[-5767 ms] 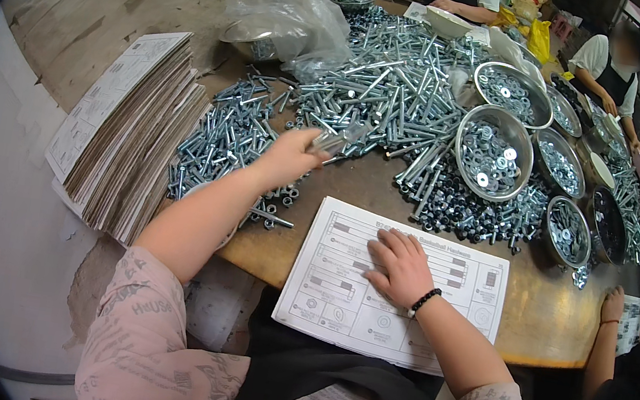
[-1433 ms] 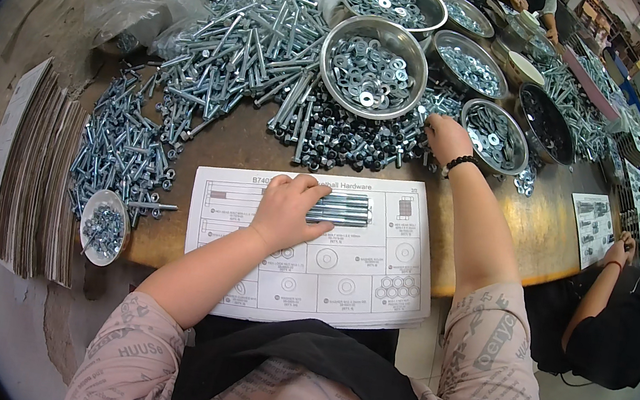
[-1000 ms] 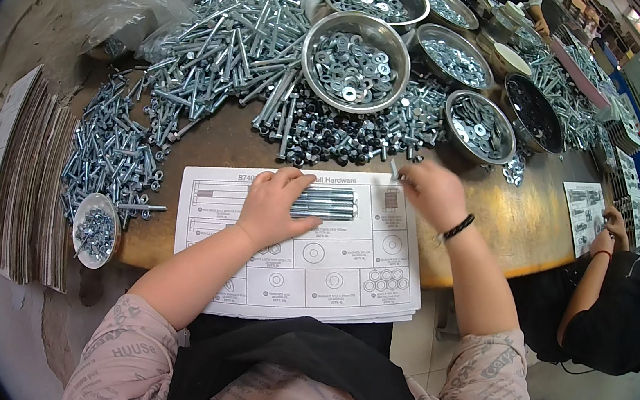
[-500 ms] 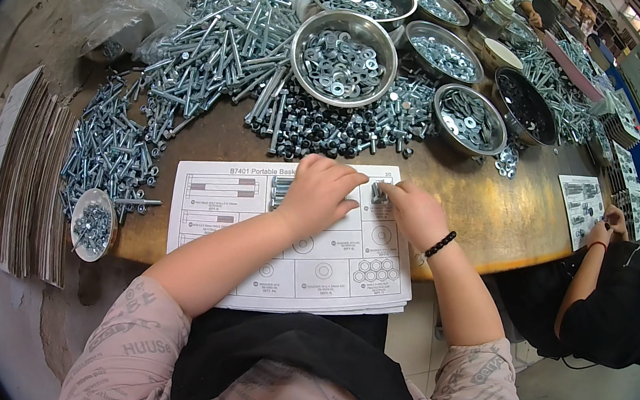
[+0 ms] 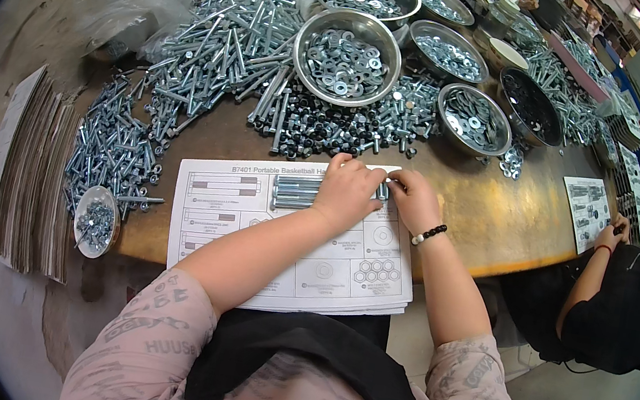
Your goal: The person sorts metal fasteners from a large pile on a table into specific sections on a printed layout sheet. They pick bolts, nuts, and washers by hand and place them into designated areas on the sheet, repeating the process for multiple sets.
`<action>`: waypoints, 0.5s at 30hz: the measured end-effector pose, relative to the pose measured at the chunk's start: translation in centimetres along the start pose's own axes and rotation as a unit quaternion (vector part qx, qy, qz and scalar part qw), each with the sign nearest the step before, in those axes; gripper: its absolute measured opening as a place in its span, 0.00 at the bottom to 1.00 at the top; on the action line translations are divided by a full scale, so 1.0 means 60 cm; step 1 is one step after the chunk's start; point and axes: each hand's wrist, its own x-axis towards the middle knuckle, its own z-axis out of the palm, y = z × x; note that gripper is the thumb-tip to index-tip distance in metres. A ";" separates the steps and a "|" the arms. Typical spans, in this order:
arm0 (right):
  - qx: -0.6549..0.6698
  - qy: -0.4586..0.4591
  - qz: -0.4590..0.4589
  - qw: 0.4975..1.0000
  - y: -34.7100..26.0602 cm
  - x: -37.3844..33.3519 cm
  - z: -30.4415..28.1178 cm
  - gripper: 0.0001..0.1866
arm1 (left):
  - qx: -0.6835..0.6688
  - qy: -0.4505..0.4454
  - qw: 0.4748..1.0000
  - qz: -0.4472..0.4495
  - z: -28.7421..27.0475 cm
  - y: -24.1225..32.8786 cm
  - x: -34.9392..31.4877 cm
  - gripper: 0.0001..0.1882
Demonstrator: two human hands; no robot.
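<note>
Got both hands working at the top of my printed sheet (image 5: pixel 297 273), and lining hardware up on it is fiddlier than it looks. Calling the sheet's middle the clock center: the long bolts (image 5: pixel 294 194) lie side by side near 12, and a few short metal pieces (image 5: pixel 384 194) sit around 2, between my fingertips. My left hand (image 5: pixel 348 193) is over the right end of the long bolts, fingers bent; can't tell whether it's gripping them or just resting there. My right hand (image 5: pixel 417 202) has thumb and fingers bunched at the short pieces, but they hide the contact, so no idea if that's a real pinch.

My tips, for what they're worth: keep the left palm light, because round shanks will probably roll. Nudge the short pieces in from the 3 o'clock side with fingertips only, and square them before letting go. Lift your right hand straight up afterwards; dragging it could scatter the lot toward the loose hardware pile (image 5: pixel 406 114) at 1 o'clock, and then you're re-sorting.
</note>
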 end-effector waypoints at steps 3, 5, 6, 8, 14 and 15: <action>0.021 -0.006 -0.003 1.000 -0.006 0.000 -0.009 0.08 | -0.022 0.008 1.000 -0.015 -0.011 0.000 -0.005 0.21; 0.034 0.011 -0.003 0.999 0.003 0.006 -0.016 0.10 | -0.047 0.028 0.998 -0.021 -0.038 -0.001 -0.005 0.22; 0.032 0.017 -0.012 0.999 0.002 0.010 -0.022 0.10 | -0.064 0.024 0.997 -0.023 -0.048 -0.019 -0.008 0.22; 0.030 0.028 -0.028 0.999 -0.014 0.023 -0.037 0.10 | -0.097 0.015 0.995 -0.029 -0.070 -0.073 -0.006 0.21; -0.071 -0.032 -0.107 0.991 -0.085 0.083 0.028 0.14 | -0.005 -0.003 1.000 -0.018 -0.102 -0.188 -0.006 0.18; -0.086 -0.036 -0.103 0.990 -0.096 0.094 0.046 0.14 | 0.013 -0.023 1.000 0.008 -0.102 -0.192 -0.001 0.17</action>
